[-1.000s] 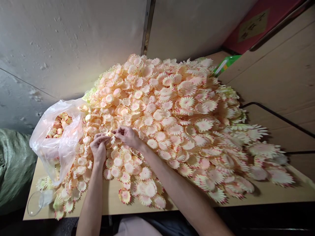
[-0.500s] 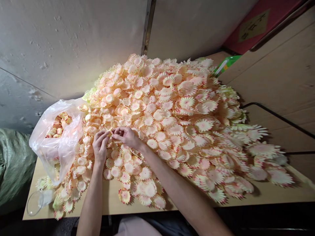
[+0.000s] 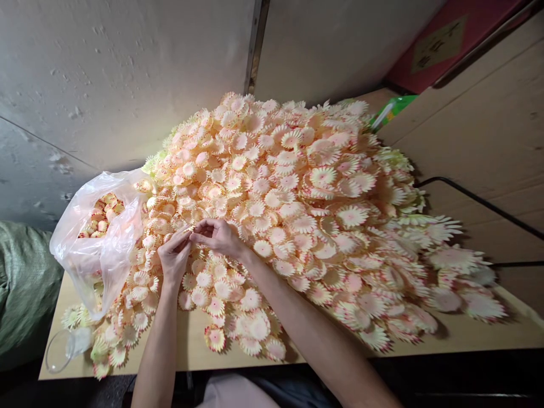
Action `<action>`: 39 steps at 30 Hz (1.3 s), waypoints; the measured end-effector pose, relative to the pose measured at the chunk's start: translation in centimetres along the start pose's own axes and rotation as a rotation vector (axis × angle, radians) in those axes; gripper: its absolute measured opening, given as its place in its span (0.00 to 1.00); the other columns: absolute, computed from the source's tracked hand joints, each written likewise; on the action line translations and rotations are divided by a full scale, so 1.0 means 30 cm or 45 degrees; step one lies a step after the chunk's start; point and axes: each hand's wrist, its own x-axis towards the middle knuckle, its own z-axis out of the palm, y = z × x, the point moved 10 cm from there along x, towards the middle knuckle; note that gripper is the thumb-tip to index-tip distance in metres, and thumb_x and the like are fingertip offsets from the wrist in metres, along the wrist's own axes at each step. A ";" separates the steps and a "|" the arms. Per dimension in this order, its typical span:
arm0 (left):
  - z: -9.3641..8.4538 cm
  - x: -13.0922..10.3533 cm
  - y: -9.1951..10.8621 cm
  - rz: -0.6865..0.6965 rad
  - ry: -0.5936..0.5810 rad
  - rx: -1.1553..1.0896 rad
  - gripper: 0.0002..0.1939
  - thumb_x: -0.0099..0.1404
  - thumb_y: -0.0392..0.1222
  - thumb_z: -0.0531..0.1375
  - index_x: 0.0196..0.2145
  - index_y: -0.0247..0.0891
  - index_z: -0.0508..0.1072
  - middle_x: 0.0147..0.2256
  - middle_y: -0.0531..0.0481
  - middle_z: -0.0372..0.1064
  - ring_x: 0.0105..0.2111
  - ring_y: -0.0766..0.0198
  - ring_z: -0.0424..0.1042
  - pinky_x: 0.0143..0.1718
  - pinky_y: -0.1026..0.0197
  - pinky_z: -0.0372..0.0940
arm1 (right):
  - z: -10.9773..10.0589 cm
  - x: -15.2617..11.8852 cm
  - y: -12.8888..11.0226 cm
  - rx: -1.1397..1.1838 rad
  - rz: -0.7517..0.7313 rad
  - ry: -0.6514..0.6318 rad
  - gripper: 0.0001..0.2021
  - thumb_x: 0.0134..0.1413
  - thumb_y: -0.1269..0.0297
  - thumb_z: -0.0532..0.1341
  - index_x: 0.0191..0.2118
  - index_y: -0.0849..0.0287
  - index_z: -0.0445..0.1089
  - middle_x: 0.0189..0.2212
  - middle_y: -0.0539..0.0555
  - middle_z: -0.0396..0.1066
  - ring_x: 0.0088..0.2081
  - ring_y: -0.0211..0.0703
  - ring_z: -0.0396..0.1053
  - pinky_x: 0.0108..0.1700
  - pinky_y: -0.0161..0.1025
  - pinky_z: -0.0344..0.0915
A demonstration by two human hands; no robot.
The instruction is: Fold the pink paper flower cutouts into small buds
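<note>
My left hand (image 3: 175,255) and my right hand (image 3: 217,237) meet over the left-middle part of a big heap of artificial flower petal pieces (image 3: 293,209). These are pale cream-pink discs with fringed, red-tipped edges. Thumb and fingers of both hands are pinched together, fingertips touching or nearly so. Something small and yellowish seems to show between them, too small to name, and the left fingertips are partly hidden. Left of my hands, a clear plastic bag (image 3: 72,232) stands open with several curled, red-edged flower pieces (image 3: 107,211) inside.
The heap covers much of the wooden table (image 3: 238,371) and reaches the back wall. A clear round plastic lid or cup (image 3: 59,352) lies at the front left corner. A green woven sack (image 3: 28,294) stands at left. Cardboard (image 3: 480,130) and a black bent rod (image 3: 484,199) border the right.
My left hand has turned inward, its fingers now closer together and nearer the right fingertips. The right hand has shifted slightly left. The heap and bag look the same.
</note>
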 end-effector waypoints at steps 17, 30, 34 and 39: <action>0.018 -0.008 0.017 -0.019 -0.076 0.126 0.12 0.58 0.38 0.64 0.40 0.40 0.81 0.40 0.46 0.79 0.42 0.54 0.78 0.50 0.52 0.71 | -0.033 -0.004 -0.014 -0.339 0.001 0.166 0.08 0.49 0.60 0.62 0.29 0.60 0.73 0.26 0.52 0.74 0.29 0.39 0.70 0.34 0.37 0.67; 0.009 -0.009 -0.031 -0.093 -0.037 0.122 0.12 0.56 0.43 0.67 0.39 0.39 0.82 0.40 0.46 0.79 0.39 0.55 0.79 0.46 0.54 0.74 | -0.040 -0.010 -0.022 -0.445 0.025 0.181 0.09 0.46 0.60 0.59 0.23 0.60 0.66 0.18 0.47 0.63 0.22 0.34 0.59 0.26 0.32 0.55; -0.002 -0.005 -0.049 -0.155 0.008 0.054 0.12 0.55 0.43 0.68 0.38 0.38 0.82 0.38 0.47 0.80 0.37 0.57 0.79 0.45 0.56 0.74 | -0.040 -0.007 -0.014 -0.421 0.040 0.178 0.10 0.45 0.59 0.59 0.22 0.60 0.64 0.17 0.46 0.60 0.22 0.33 0.57 0.25 0.32 0.53; -0.028 -0.003 -0.068 -0.261 0.138 -0.017 0.13 0.53 0.44 0.69 0.36 0.36 0.82 0.36 0.46 0.80 0.35 0.59 0.79 0.43 0.58 0.74 | -0.035 -0.009 -0.021 -0.404 0.056 0.157 0.10 0.44 0.60 0.59 0.20 0.60 0.61 0.17 0.45 0.57 0.21 0.32 0.54 0.24 0.33 0.51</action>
